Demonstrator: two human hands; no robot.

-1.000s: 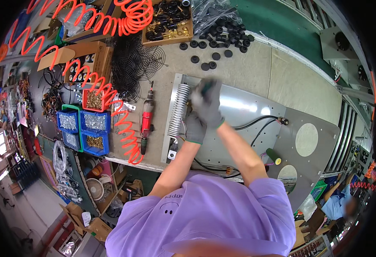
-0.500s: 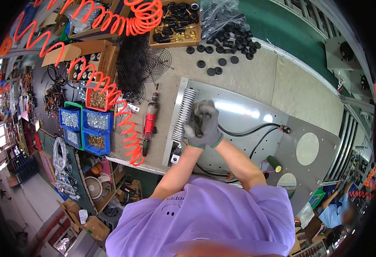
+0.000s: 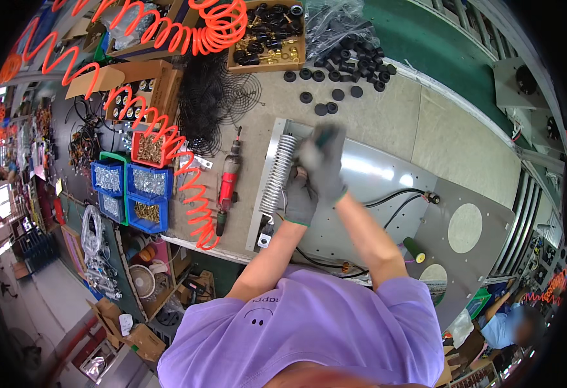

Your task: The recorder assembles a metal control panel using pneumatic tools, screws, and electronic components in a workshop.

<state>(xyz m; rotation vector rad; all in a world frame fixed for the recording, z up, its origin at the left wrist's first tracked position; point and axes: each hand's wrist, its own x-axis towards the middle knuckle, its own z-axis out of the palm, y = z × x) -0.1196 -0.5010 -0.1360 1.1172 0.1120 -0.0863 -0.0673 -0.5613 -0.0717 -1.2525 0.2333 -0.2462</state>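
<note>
A sheet-metal panel (image 3: 354,200) with small holes lies on the bench before me. Along its left edge runs a silver spring-like metal coil (image 3: 278,174). Just right of the coil, my left hand (image 3: 301,199), in a grey glove, rests low over the panel with fingers curled; whatever is inside them is hidden. My right hand (image 3: 326,160), gloved too, is raised above and beyond the left one, its fingers smeared by motion, so I cannot make out its grip. Black cables (image 3: 393,194) run across the panel to a brass-ended fitting (image 3: 432,198).
Left of the panel lies a red power screwdriver (image 3: 229,178). Blue bins (image 3: 147,213) of screws and a red bin (image 3: 149,150) stand farther left. An orange coiled hose (image 3: 193,207) hangs across. Black caps (image 3: 338,94) and wire fan guards (image 3: 199,103) lie at the back.
My right hand has moved away from the left, up toward the panel's far edge. My left hand stays beside the coil; before, both hands were together there.
</note>
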